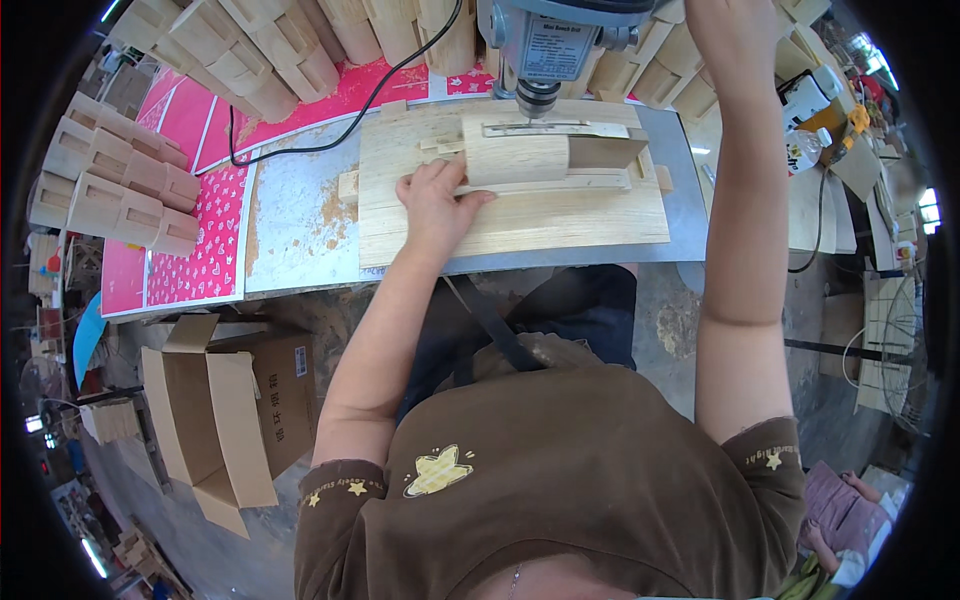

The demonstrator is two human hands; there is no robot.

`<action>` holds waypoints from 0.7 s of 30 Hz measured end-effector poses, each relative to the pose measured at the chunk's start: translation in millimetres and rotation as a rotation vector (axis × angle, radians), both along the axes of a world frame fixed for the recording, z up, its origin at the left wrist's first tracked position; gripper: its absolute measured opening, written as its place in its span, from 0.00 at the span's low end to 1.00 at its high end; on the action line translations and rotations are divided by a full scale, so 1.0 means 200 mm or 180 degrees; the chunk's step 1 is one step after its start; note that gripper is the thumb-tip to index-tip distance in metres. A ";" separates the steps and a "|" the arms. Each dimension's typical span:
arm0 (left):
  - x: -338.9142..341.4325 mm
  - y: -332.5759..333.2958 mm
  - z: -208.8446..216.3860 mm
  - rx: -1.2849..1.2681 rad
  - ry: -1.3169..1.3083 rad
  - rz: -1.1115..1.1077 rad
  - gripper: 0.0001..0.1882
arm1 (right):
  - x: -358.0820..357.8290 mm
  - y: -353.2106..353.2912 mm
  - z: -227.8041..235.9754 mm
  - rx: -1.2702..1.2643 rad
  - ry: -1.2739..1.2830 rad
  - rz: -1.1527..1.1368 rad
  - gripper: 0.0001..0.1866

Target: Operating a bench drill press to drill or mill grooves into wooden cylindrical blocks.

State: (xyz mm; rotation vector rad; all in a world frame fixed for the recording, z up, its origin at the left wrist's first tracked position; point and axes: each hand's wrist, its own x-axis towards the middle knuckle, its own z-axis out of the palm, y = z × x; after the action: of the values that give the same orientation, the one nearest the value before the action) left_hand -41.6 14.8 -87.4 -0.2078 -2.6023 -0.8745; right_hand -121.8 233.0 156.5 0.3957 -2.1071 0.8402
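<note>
- The wooden workpiece [518, 152], rounded on its near side, lies directly below the bench drill [545, 48], on a flat wooden base board [520, 228].
- Left hand [437, 195], below and left of the drill: thumb and fingers part-spread against the workpiece's left end; I cannot tell whether they grip or only press.
- Right hand [728, 22], to the drill's right: cut off at the top edge, so I cannot tell its hold.
- Step in hand, as I judge it: steadying the workpiece under the bit; whether they touch is unclear. The next move calls for a firm left hand, fingers off the bit's line.
- Open cardboard box [238, 420], low and left of the drill: contents uncertain.
- Clear bottle [803, 152], right of the drill: its fill is unreadable.
</note>
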 end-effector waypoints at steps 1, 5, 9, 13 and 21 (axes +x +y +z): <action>-0.03 0.07 0.00 0.0015 0.0018 -0.0058 0.30 | -0.07 0.01 0.04 0.0334 -0.0097 -0.0214 0.21; -0.02 0.15 0.00 0.0113 0.0087 0.0046 0.31 | -0.24 0.01 0.02 0.0454 -0.0041 -0.0049 0.23; -0.02 0.14 0.00 0.0101 0.0005 0.0010 0.32 | -0.10 0.01 0.03 0.0458 0.0212 -0.0035 0.22; -0.04 0.14 -0.03 0.0139 0.0064 -0.0070 0.32 | 0.15 0.06 -0.04 0.0358 0.0070 0.0055 0.22; -0.02 0.14 0.00 0.0161 0.0040 0.0025 0.26 | 0.37 0.06 -0.53 -0.0360 0.0068 0.0525 0.04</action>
State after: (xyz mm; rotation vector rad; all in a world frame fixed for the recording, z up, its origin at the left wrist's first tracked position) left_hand -45.0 43.1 -87.2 -0.1883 -2.5644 -0.9321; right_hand -48.0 245.9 49.5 0.5209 -2.0164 1.0410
